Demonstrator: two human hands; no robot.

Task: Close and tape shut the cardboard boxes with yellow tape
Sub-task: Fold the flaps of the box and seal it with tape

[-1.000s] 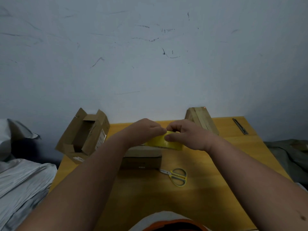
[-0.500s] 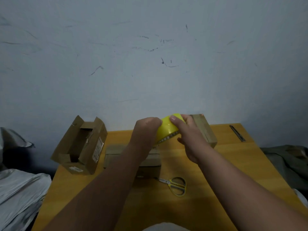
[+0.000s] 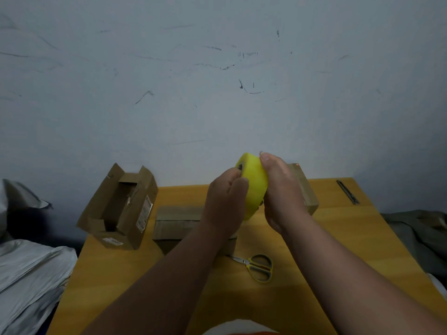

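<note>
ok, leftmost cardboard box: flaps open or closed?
Open. The leftmost box has its flaps standing up, its dark inside shows, and no yellow tape is on it.

Bare forearms, no sleeves; white and orange garment (image 3: 242, 328) at the chest.

Ahead of you stands a pale grey-blue wall (image 3: 217, 81), scuffed all over with dark scratches and streaks. Its lower edge meets the far side of a yellow-orange wooden table (image 3: 338, 250), which fills the lower middle of your view under dim, even light. To your left lies crumpled grey-white fabric (image 3: 29, 274), and to your right a darker olive-grey cloth (image 3: 420, 233) sits beside the table's edge.
</note>
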